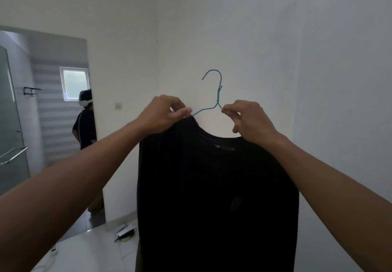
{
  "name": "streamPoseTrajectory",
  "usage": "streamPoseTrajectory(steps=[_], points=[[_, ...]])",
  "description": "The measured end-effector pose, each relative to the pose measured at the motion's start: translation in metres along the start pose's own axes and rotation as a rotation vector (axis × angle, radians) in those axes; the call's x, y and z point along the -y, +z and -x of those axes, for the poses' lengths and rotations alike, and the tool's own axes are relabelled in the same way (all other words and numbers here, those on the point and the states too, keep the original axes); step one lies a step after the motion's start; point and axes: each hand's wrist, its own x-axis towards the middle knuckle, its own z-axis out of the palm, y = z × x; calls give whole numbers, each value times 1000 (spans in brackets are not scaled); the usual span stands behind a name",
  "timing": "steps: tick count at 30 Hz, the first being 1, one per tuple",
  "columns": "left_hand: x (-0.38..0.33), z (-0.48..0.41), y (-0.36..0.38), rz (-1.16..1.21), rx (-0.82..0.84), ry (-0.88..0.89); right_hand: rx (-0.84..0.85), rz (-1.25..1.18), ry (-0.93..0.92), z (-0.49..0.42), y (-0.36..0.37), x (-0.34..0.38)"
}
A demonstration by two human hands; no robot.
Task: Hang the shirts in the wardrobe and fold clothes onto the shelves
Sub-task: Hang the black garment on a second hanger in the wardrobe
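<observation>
Black shirt (pixel 214 197) held up on a blue wire hanger (pixel 213 93)

The left hand (pixel 163 113) pinches the shirt's shoulder at the hanger's arm; the right hand (pixel 250 121) pinches the wire just below the twisted neck.

Place: a room in a home | walls (pixel 275 27): plain white, bare | light switch (pixel 118 105) beside a doorway (pixel 53 112) | beyond it: frosted glass door (pixel 10 123) with towel rail (pixel 12 155), small window (pixel 74 83) | floor (pixel 95 248): pale tiles, some clutter
</observation>
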Motion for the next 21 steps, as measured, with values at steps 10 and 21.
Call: streamPoseTrajectory(steps=[10,21], points=[[34,22,-11,-135,110,-23,-23,-72,114,-4,-15,-12],[35,13,-14,-214,141,24,53,132,-87,0,-27,-21]])
